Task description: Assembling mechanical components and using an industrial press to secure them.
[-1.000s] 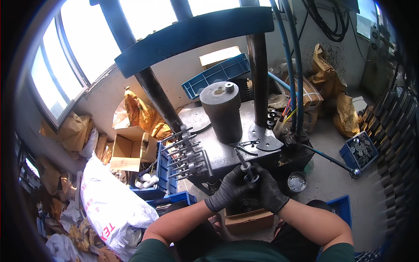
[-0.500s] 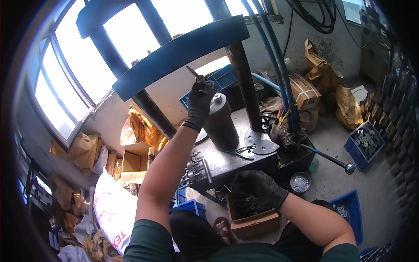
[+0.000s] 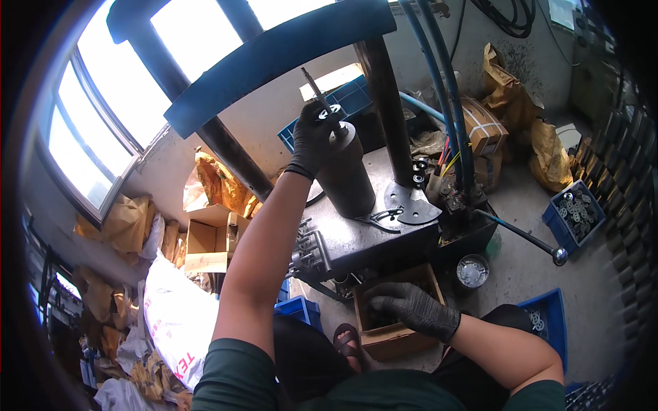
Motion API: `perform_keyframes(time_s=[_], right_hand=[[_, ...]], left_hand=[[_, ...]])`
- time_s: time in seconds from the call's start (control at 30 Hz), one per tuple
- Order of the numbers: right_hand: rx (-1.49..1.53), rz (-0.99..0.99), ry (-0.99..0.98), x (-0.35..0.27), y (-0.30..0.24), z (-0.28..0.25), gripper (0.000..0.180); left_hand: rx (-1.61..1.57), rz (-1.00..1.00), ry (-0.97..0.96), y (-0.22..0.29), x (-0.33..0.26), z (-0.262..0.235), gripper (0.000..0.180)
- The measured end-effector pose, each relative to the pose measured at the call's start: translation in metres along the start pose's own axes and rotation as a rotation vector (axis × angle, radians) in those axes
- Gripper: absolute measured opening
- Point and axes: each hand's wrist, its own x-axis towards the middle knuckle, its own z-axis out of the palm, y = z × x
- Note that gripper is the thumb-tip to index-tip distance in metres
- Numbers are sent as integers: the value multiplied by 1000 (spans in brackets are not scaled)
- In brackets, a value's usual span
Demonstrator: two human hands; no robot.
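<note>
My left hand [image 3: 314, 140], in a dark glove, is closed around a slim metal shaft [image 3: 312, 83] that points up and leans left. A light ring-shaped metal part [image 3: 330, 111] shows by its fingers. The hand is just beside the top of an upright dark metal cylinder [image 3: 345, 181] on the press table [image 3: 329, 240]. Over an open cardboard box [image 3: 397, 342] of small dark parts is my gloved right hand [image 3: 418, 309]. Its fingers are loosely bent and apart, with no held thing visible; the fingertips are partly lost against the dark box.
A blue press crossbeam [image 3: 281, 58] spans above, carried by thick columns. Pliers [image 3: 380, 218] and a curved metal plate [image 3: 410, 204] lie right of the cylinder. A ball-ended lever [image 3: 524, 236] juts out rightward. Blue bins [image 3: 574, 218] and a round tin [image 3: 473, 270] stand on the floor.
My left hand has come down slightly with the shaft, closer to the cylinder's top. The right hand has lowered toward the box, its fingers less curled. The view has shifted slightly.
</note>
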Motion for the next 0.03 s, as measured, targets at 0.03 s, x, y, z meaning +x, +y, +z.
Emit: perform_keyframes(time_s=[0.03], right_hand=[[-45,-22,-14,-3,1,0,35]], left_hand=[[-110,-112,-34,0,0,4,45]])
